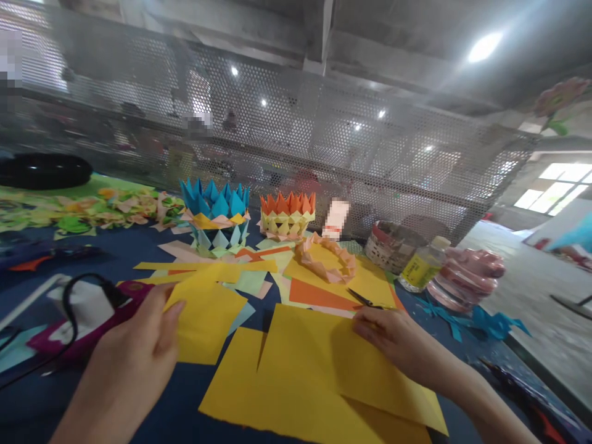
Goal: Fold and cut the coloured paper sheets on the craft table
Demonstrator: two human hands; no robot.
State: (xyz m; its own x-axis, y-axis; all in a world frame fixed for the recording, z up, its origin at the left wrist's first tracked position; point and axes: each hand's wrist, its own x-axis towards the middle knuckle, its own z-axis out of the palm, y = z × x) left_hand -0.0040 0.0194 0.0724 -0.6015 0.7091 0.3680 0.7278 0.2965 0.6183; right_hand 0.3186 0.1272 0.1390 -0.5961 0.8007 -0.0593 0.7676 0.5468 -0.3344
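Note:
My left hand (139, 351) pinches the edge of a small yellow paper square (208, 320) lying on the dark blue table (152, 413). My right hand (393, 339) rests with curled fingers on the top edge of a large yellow paper sheet (314, 376) in front of me, which has a cut running in from its upper left. Black scissors (365, 300) lie just beyond the right fingertips; whether the hand touches them is unclear. More yellow and orange paper pieces (319, 295) lie behind.
A blue folded paper crown (216, 209), an orange-and-yellow one (287, 216) and a pink paper ring (326, 256) stand further back. A woven basket (393, 246), a bottle (423, 265) and pink tape rolls (467, 274) sit right. A magenta tool with black cord (97, 314) lies left. Mesh screen behind.

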